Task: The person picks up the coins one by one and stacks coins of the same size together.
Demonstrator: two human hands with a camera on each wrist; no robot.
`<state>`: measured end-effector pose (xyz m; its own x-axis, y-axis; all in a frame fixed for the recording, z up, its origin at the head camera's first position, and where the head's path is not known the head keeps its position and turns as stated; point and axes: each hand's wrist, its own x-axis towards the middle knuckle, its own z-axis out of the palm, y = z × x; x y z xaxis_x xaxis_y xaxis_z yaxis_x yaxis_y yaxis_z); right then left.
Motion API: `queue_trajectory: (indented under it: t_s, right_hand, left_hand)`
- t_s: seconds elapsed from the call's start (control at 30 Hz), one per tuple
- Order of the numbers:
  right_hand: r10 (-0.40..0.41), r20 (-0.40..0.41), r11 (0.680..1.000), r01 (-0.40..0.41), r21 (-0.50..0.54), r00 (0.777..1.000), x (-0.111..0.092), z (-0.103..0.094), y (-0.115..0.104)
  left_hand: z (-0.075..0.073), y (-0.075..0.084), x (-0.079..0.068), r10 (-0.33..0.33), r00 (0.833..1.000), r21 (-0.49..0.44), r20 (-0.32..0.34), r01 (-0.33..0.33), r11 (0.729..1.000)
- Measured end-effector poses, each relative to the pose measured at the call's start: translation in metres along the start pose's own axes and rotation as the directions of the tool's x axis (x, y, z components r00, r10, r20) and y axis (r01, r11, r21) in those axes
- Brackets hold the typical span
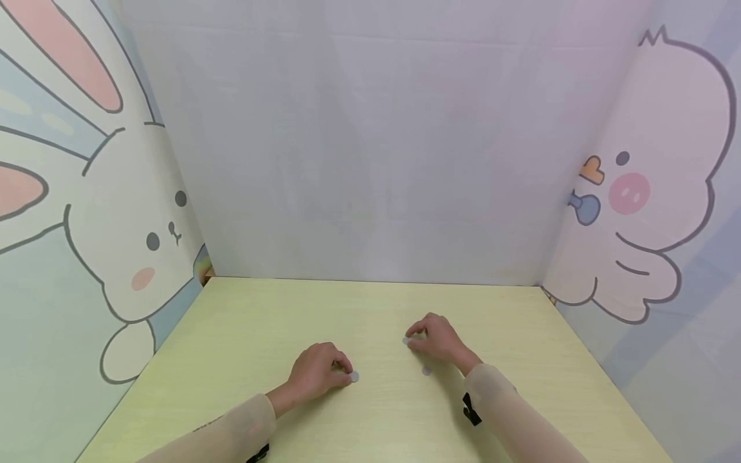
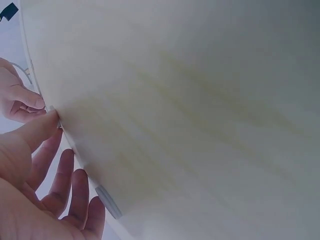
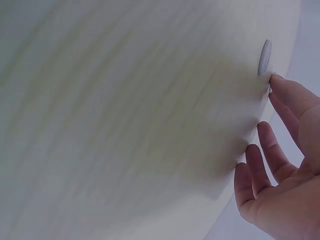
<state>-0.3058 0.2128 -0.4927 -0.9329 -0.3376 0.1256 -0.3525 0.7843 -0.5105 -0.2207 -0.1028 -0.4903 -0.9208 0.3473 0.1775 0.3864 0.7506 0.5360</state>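
Note:
My left hand (image 1: 317, 373) pinches a small, pale, coin-like disc (image 1: 355, 376) between thumb and fingertips, low at the tabletop. Farther right and deeper on the table, my right hand (image 1: 439, 339) pinches another pale disc (image 1: 406, 340), mostly covered by the fingertips. A third grey disc (image 1: 426, 370) lies on the table just in front of the right hand; the right wrist view shows a flat disc (image 3: 265, 57) close to the thumb. Near the left hand's little finger, a grey disc-like piece (image 2: 108, 201) rests on the surface in the left wrist view.
The pale yellow table (image 1: 278, 308) meets a plain white backdrop (image 1: 370, 154) at its far edge. Side panels carry a printed rabbit (image 1: 124, 238) on the left and a printed chick (image 1: 654, 141) on the right. Black straps (image 1: 471, 410) show under the sleeves.

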Motion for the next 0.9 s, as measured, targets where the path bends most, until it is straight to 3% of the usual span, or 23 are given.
queue_trajectory:
  t_s: [0.9]
  right_hand:
    - [-0.024, 0.036, 1.0, 0.024, 0.018, 0.999, -0.0075, 0.0026, -0.0063]
  left_hand:
    - [0.0009, -0.0021, 0.0002, 0.017, 1.0, 0.007, -0.004, -0.017, 1.0]
